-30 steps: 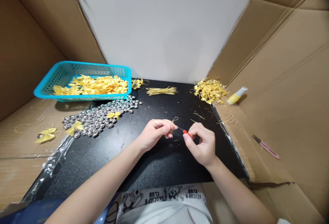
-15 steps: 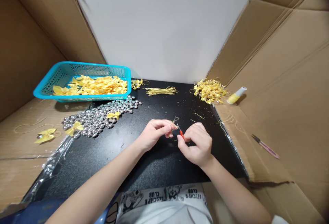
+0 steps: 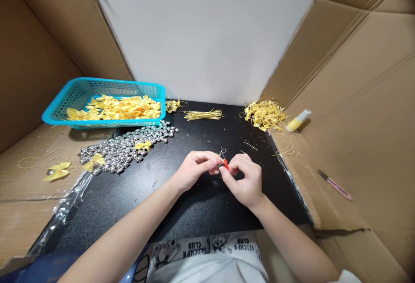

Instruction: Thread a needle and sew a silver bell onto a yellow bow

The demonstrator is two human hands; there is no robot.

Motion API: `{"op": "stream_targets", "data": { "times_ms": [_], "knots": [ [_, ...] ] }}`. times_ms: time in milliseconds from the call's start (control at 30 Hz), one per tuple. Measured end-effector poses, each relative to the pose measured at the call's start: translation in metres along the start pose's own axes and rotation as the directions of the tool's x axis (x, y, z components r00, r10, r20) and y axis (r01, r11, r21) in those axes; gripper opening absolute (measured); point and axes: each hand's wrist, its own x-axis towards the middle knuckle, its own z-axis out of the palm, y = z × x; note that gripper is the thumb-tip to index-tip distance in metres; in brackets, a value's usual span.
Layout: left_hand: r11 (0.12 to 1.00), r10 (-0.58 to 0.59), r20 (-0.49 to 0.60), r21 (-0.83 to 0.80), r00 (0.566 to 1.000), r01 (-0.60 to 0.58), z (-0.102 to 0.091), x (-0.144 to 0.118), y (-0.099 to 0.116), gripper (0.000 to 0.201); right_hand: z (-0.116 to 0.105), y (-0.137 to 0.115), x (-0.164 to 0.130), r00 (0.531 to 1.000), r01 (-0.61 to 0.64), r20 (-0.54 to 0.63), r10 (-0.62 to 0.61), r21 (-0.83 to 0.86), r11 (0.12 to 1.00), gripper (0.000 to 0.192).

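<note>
A small red-handled tool [image 3: 225, 164] is sitting between the two hands, just above the middle of the black mat [image 3: 181, 205]. The right hand [image 3: 244, 181] is pinching its red handle with fingertips pressed together, and the thin tip is pointing up toward a little loop of gold cord [image 3: 221, 152]. The left hand [image 3: 194, 169] is pinching that cord between thumb and forefinger, with its other fingers curled in; the two hands are almost touching at the tool. What exactly the cord is tied to is too small to tell.

Farther back on the mat, a bundle of cut gold cords [image 3: 203, 114] is lying flat, and a tangled heap of gold loops and ribbon [image 3: 265, 114] is sitting at the far right corner. Just beside that heap, on the cardboard [image 3: 356, 153], a small yellow bottle with a white cap [image 3: 298, 120] is lying on its side, and pink snips [image 3: 334, 184] are lying well apart to the right.

To the left, silver beads [image 3: 126, 146] are spreading across the mat's edge with two yellow bows on them. Behind them a turquoise basket [image 3: 65, 101] is holding many yellow ribbon bows [image 3: 116, 107]. One more yellow bow [image 3: 58, 171] is lying on the cardboard at far left.
</note>
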Motion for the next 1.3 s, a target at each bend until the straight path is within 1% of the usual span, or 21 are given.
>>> {"op": "stream_targets", "data": {
  "times_ms": [100,200,267,367,467,567,667,833,900,967,1033,1100,1200,1300],
  "knots": [
    [1.0,0.008,0.004,0.008,1.0,-0.008,0.0,0.0,0.0,0.016,0.0,-0.001,-0.001,0.983,-0.184,0.045,0.18,0.12,0.976,0.031],
    [0.999,0.014,0.006,0.029,1.0,-0.014,-0.001,0.0,0.0,0.016,0.001,-0.002,-0.004,0.936,-0.351,0.121,0.331,0.243,0.904,0.031],
    [0.999,0.018,0.006,0.039,1.0,-0.018,-0.001,0.0,0.0,0.016,0.001,-0.002,-0.004,0.907,-0.421,0.159,0.39,0.301,0.856,0.031],
    [0.998,0.026,-0.001,0.062,1.0,-0.026,-0.001,0.0,0.002,0.016,0.003,-0.002,-0.004,0.878,-0.479,0.19,0.44,0.37,0.796,0.03],
    [0.992,0.037,-0.005,0.118,0.999,-0.036,-0.001,-0.001,0.005,0.015,0.003,-0.003,-0.004,0.862,-0.506,0.201,0.465,0.389,0.77,0.029],
    [0.985,0.04,-0.03,0.171,0.999,-0.035,-0.001,-0.001,0.008,0.015,0.004,-0.002,-0.005,0.864,-0.503,0.163,0.476,0.325,0.801,0.031],
    [0.984,0.027,-0.068,0.18,0.997,-0.015,-0.003,-0.001,0.008,0.016,0.006,-0.001,-0.006,0.875,-0.484,0.117,0.47,0.263,0.835,0.032],
    [0.981,-0.006,-0.091,0.192,0.996,0.023,-0.002,0.0,0.008,0.02,0.012,0.001,-0.006,0.874,-0.483,0.081,0.48,0.255,0.837,0.033],
    [0.987,-0.004,-0.114,0.161,0.994,0.023,0.001,0.001,0.009,0.02,0.015,0.001,-0.006,0.87,-0.487,0.071,0.487,0.266,0.832,0.033],
    [0.997,-0.015,-0.135,0.077,0.991,0.025,0.004,0.001,0.01,0.021,0.017,0.002,-0.007,0.868,-0.49,0.067,0.492,0.274,0.827,0.034],
    [0.999,-0.042,-0.123,-0.019,0.991,0.04,0.006,0.002,0.009,0.024,0.018,0.002,-0.007,0.865,-0.496,0.072,0.497,0.284,0.821,0.033],
    [0.996,-0.058,-0.089,-0.075,0.994,0.052,0.007,0.003,0.008,0.027,0.019,0.002,-0.008,0.861,-0.502,0.087,0.501,0.294,0.813,0.031],
    [0.994,-0.076,-0.061,-0.088,0.995,0.07,0.007,0.004,0.005,0.029,0.02,0.003,-0.01,0.855,-0.514,0.111,0.506,0.301,0.803,0.03],
    [0.994,-0.106,-0.064,-0.041,0.992,0.104,0.007,0.003,0.004,0.025,0.021,0.004,-0.011,0.85,-0.523,0.121,0.512,0.293,0.8,0.03]
  ]
}}
